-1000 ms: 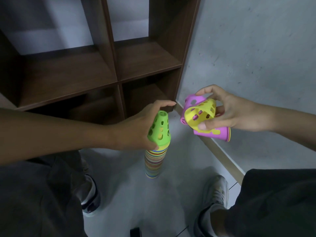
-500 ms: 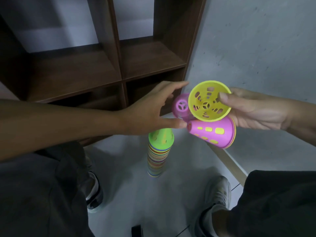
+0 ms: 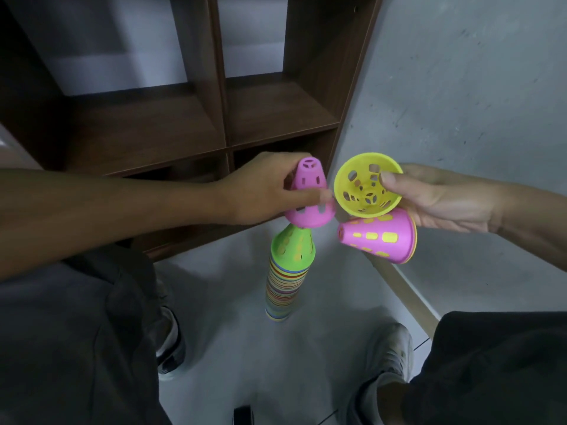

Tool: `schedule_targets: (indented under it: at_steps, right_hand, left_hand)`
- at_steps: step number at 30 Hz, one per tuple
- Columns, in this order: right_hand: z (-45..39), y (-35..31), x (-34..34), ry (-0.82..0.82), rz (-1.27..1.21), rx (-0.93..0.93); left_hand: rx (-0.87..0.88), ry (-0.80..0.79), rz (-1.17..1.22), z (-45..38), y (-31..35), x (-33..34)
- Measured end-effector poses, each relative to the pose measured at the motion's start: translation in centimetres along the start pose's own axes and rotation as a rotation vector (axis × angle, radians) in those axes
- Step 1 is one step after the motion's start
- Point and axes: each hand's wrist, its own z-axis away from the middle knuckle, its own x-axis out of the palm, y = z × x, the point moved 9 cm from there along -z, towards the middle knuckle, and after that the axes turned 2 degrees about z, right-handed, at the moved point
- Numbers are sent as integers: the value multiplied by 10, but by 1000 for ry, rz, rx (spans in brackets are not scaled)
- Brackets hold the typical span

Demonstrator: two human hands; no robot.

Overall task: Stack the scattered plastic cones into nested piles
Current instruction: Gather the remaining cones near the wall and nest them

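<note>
A tall nested pile of striped cones (image 3: pixel 285 289) stands on the floor, topped by a green cone (image 3: pixel 293 245). Just above it my left hand (image 3: pixel 260 191) pinches a pink perforated cone (image 3: pixel 308 194), narrow end up. To the right, my right hand (image 3: pixel 435 200) holds a yellow cone (image 3: pixel 366 188) with its open mouth facing me, thumb inside the rim. Below the yellow one, the same hand's fingers hold a pink cone with a yellow one nested inside (image 3: pixel 380 237), lying sideways.
A dark wooden shelf unit (image 3: pixel 196 118) with open compartments stands behind the pile. A grey wall (image 3: pixel 460 87) with a pale skirting board (image 3: pixel 408 299) runs along the right. My shoes (image 3: pixel 171 342) and dark trousers flank the pile on the grey floor.
My left hand has taken the single pink cone out of my right hand and drawn it left, above the pile. The right hand keeps the yellow cone and the pink-yellow pair.
</note>
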Motion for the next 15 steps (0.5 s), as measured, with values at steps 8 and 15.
schedule_targets:
  at_steps: [8, 15]
  right_hand:
    - [-13, 20, -14, 185, 435, 65]
    - [-21, -7, -3, 330, 983, -108]
  left_hand:
    - [-124, -206, -139, 11, -27, 29]
    - [-199, -360, -164, 14, -29, 37]
